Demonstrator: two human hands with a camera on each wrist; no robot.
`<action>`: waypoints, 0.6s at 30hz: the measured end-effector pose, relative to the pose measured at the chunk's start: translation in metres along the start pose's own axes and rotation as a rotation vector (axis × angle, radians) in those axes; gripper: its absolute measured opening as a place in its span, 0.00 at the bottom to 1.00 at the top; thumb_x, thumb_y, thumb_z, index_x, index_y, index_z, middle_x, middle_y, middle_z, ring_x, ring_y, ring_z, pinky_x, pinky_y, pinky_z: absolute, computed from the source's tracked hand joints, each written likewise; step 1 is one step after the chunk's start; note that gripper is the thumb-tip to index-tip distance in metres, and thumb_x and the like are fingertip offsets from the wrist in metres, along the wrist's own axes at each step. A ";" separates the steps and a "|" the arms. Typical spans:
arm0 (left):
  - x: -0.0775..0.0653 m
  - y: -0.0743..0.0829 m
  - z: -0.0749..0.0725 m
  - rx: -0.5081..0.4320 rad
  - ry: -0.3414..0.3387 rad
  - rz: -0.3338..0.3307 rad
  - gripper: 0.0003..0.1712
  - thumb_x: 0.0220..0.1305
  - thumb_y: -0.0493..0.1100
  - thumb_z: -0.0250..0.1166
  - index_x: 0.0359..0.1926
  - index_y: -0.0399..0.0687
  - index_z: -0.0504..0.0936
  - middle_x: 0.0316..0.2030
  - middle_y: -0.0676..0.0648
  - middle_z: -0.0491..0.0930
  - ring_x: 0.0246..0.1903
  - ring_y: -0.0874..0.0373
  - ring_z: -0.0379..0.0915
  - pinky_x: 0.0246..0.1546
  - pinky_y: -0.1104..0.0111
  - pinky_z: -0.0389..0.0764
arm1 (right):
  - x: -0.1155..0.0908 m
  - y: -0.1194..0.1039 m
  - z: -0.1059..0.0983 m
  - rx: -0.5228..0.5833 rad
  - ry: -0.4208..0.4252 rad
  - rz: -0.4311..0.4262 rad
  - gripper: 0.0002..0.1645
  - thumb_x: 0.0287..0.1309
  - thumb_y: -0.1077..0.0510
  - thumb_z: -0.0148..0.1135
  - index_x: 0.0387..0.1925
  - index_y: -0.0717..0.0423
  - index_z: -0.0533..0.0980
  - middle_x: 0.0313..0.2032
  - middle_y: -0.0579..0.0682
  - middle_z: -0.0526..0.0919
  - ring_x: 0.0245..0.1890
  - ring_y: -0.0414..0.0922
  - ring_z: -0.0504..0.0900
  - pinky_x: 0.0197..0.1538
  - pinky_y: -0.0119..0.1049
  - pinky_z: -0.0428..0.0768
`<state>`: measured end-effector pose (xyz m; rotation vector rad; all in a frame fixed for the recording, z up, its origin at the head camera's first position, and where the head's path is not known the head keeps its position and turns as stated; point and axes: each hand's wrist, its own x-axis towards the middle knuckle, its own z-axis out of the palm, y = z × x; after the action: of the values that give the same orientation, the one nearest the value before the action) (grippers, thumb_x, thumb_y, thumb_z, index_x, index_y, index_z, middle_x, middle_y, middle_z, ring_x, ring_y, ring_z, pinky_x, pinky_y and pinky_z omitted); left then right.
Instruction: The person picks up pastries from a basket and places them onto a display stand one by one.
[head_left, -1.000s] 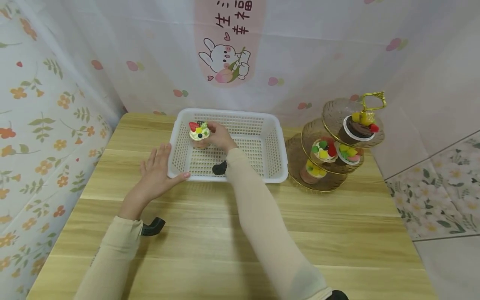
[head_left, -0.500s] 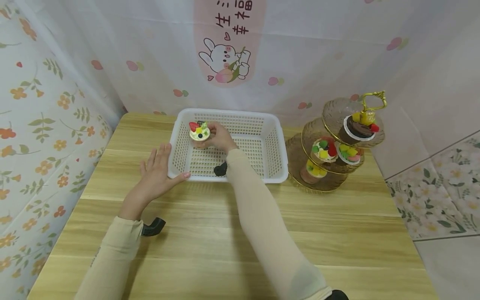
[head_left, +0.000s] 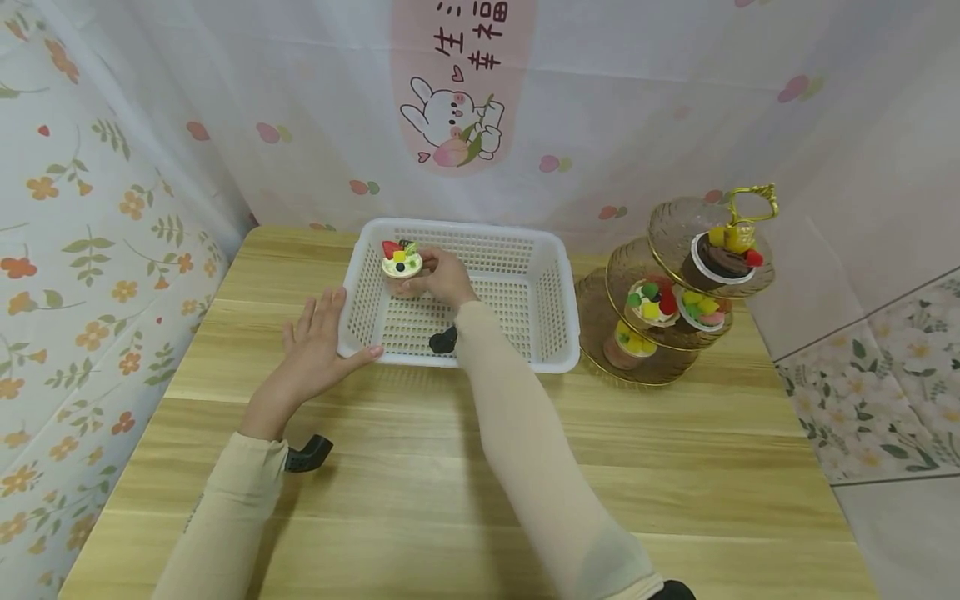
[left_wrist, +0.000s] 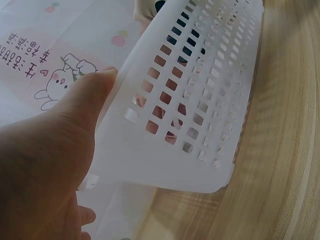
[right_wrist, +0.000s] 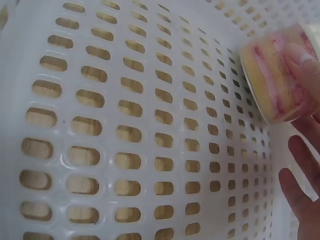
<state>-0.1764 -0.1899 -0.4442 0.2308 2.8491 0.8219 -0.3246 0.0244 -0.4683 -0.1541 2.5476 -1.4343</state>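
Note:
Inside the left end of a white perforated plastic basket (head_left: 420,360), my right hand (head_left: 447,279) grips a dessert cup (head_left: 402,265) topped with cream, strawberry and other fruit pieces. The right wrist view shows the clear dessert cup (right_wrist: 267,75) with pink and yellow layers, my thumb against its side and the cup's base close over the basket floor. My left hand (head_left: 315,354) is spread at the basket's front left corner, fingers straight along the outside. In the left wrist view its thumb (left_wrist: 100,82) rests on the rim of the basket (left_wrist: 150,167).
A three-tier gold-rimmed stand (head_left: 592,325) is right of the basket on the wooden table (head_left: 420,483). It bears a chocolate cupcake (head_left: 720,258) on top and several fruit-topped desserts below. A printed curtain (head_left: 300,183) hangs behind, and a floral one (head_left: 82,250) at the left.

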 end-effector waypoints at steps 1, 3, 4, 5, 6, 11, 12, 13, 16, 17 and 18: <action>0.000 0.000 0.000 0.003 0.000 0.000 0.66 0.60 0.74 0.59 0.79 0.49 0.29 0.79 0.37 0.28 0.77 0.31 0.21 0.66 0.26 0.30 | 0.000 0.000 -0.001 0.007 0.008 -0.005 0.36 0.47 0.56 0.78 0.60 0.50 0.76 0.54 0.49 0.83 0.55 0.45 0.80 0.60 0.40 0.78; 0.000 0.000 -0.001 0.007 0.001 -0.002 0.66 0.60 0.73 0.59 0.79 0.49 0.30 0.79 0.36 0.28 0.77 0.30 0.21 0.66 0.26 0.30 | -0.002 -0.001 -0.002 0.024 0.019 -0.015 0.35 0.47 0.55 0.79 0.59 0.51 0.77 0.53 0.50 0.84 0.54 0.45 0.81 0.58 0.40 0.79; 0.000 0.001 -0.001 0.009 0.001 -0.003 0.66 0.60 0.73 0.59 0.79 0.49 0.30 0.79 0.36 0.28 0.77 0.30 0.21 0.66 0.26 0.30 | -0.002 -0.001 -0.004 0.028 0.025 -0.021 0.35 0.46 0.54 0.79 0.59 0.51 0.78 0.53 0.50 0.85 0.53 0.45 0.81 0.58 0.40 0.79; 0.000 0.002 -0.002 0.011 0.002 -0.002 0.66 0.60 0.73 0.59 0.79 0.48 0.30 0.79 0.36 0.29 0.77 0.30 0.22 0.66 0.25 0.31 | -0.002 -0.001 -0.005 0.025 0.031 -0.029 0.35 0.46 0.54 0.79 0.58 0.51 0.78 0.52 0.49 0.85 0.53 0.45 0.82 0.57 0.39 0.79; 0.000 0.002 -0.002 0.012 0.001 -0.001 0.66 0.60 0.73 0.59 0.79 0.48 0.30 0.79 0.35 0.29 0.77 0.30 0.22 0.65 0.25 0.31 | -0.002 -0.001 -0.005 0.022 0.035 -0.036 0.35 0.46 0.53 0.79 0.58 0.51 0.79 0.52 0.49 0.85 0.53 0.44 0.82 0.57 0.39 0.80; -0.001 0.003 -0.002 0.001 -0.011 -0.003 0.66 0.60 0.73 0.59 0.79 0.47 0.30 0.79 0.37 0.27 0.77 0.32 0.20 0.66 0.26 0.29 | -0.001 -0.002 -0.010 0.020 0.058 -0.049 0.34 0.45 0.50 0.79 0.56 0.51 0.80 0.51 0.49 0.87 0.51 0.44 0.85 0.56 0.37 0.81; -0.001 0.003 -0.002 -0.005 -0.014 -0.004 0.66 0.60 0.73 0.59 0.79 0.47 0.30 0.79 0.38 0.27 0.77 0.32 0.19 0.66 0.27 0.28 | -0.001 -0.004 -0.012 0.032 0.059 -0.051 0.34 0.46 0.50 0.79 0.56 0.52 0.81 0.51 0.50 0.87 0.51 0.44 0.85 0.55 0.37 0.82; -0.002 0.003 -0.002 -0.008 -0.016 -0.005 0.66 0.60 0.73 0.59 0.79 0.47 0.30 0.79 0.38 0.26 0.77 0.33 0.19 0.67 0.27 0.28 | -0.001 -0.005 -0.014 0.041 0.060 -0.057 0.33 0.46 0.50 0.79 0.56 0.53 0.81 0.50 0.51 0.88 0.50 0.45 0.85 0.55 0.37 0.82; -0.002 0.003 -0.002 -0.010 -0.021 -0.005 0.66 0.61 0.74 0.58 0.79 0.48 0.29 0.79 0.38 0.26 0.77 0.33 0.18 0.66 0.27 0.28 | -0.001 -0.010 -0.023 0.053 0.060 -0.090 0.33 0.47 0.49 0.79 0.55 0.55 0.81 0.50 0.52 0.88 0.50 0.45 0.86 0.53 0.36 0.83; -0.002 0.002 -0.002 -0.007 -0.022 -0.005 0.66 0.61 0.74 0.58 0.79 0.48 0.29 0.79 0.38 0.26 0.77 0.33 0.18 0.66 0.27 0.28 | -0.003 -0.013 -0.028 0.060 0.058 -0.106 0.33 0.47 0.49 0.78 0.55 0.56 0.81 0.50 0.53 0.88 0.50 0.45 0.86 0.52 0.35 0.84; -0.002 0.002 -0.002 -0.006 -0.023 -0.005 0.66 0.61 0.74 0.58 0.79 0.48 0.28 0.79 0.38 0.26 0.77 0.32 0.18 0.66 0.26 0.28 | -0.004 -0.016 -0.032 0.061 0.058 -0.127 0.33 0.47 0.49 0.78 0.55 0.56 0.81 0.49 0.53 0.88 0.50 0.46 0.87 0.51 0.35 0.84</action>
<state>-0.1744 -0.1896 -0.4407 0.2310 2.8243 0.8214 -0.3284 0.0436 -0.4383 -0.2734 2.5778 -1.5831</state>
